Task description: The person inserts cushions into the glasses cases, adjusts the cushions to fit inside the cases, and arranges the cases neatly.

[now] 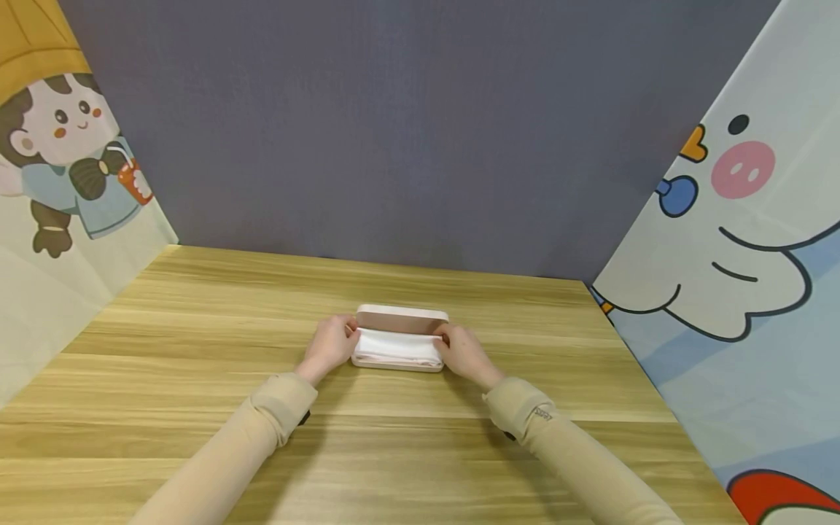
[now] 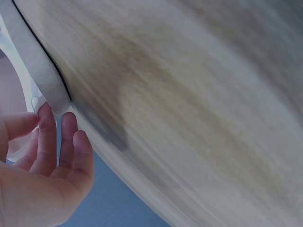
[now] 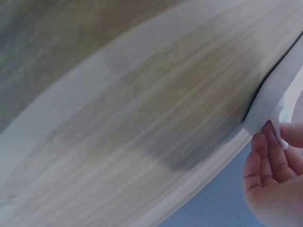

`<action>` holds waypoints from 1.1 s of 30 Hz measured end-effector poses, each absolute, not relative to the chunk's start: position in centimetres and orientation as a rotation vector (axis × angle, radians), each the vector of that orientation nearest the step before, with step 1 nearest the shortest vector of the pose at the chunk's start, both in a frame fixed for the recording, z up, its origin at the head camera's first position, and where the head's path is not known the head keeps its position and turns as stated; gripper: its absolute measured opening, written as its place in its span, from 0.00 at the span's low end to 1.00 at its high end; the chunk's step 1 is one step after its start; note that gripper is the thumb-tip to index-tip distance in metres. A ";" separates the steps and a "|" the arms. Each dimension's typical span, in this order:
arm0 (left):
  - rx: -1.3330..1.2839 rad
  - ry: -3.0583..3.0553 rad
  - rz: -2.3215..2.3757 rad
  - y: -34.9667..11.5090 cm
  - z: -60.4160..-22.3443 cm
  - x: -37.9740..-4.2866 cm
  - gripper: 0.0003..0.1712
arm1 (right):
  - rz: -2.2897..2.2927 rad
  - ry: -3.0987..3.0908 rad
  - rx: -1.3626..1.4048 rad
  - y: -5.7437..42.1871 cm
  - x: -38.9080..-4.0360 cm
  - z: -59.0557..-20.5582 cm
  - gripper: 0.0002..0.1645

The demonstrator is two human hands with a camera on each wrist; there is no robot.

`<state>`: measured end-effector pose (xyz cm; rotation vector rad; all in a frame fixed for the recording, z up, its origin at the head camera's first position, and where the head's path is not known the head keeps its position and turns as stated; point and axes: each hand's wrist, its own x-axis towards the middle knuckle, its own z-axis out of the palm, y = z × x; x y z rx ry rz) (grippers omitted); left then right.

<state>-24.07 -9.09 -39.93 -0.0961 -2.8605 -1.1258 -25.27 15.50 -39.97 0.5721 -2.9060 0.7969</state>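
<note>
An oblong pale case (image 1: 402,310), which looks like a glasses case, lies on the table with its lid raised at the back. Its inside is brownish pink, and a folded white cloth (image 1: 399,345) fills the lower half. At the left end my left hand (image 1: 331,341) pinches the cloth's edge between thumb and finger. My right hand (image 1: 464,355) does the same at the right end. In the right wrist view a corner of cloth (image 3: 280,135) shows between thumb and finger, beside the case's rounded end (image 3: 262,109). What lies beneath the cloth is hidden.
The wood-grain table (image 1: 197,350) meets a dark grey panel (image 1: 394,131) at the back. Cartoon-printed sheets stand at the left (image 1: 39,292) and right (image 1: 774,292) edges.
</note>
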 end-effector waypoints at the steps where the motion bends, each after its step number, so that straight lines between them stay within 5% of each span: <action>1: -0.093 -2.863 -1.125 -9.1 -40.0 -24.1 0.09 | 0.798 -2.909 0.567 15.5 -25.3 -40.0 0.08; 33: -0.053 -2.841 -1.078 -8.8 -40.4 -24.1 0.10 | 0.739 -2.809 0.579 14.9 -25.1 -40.9 0.07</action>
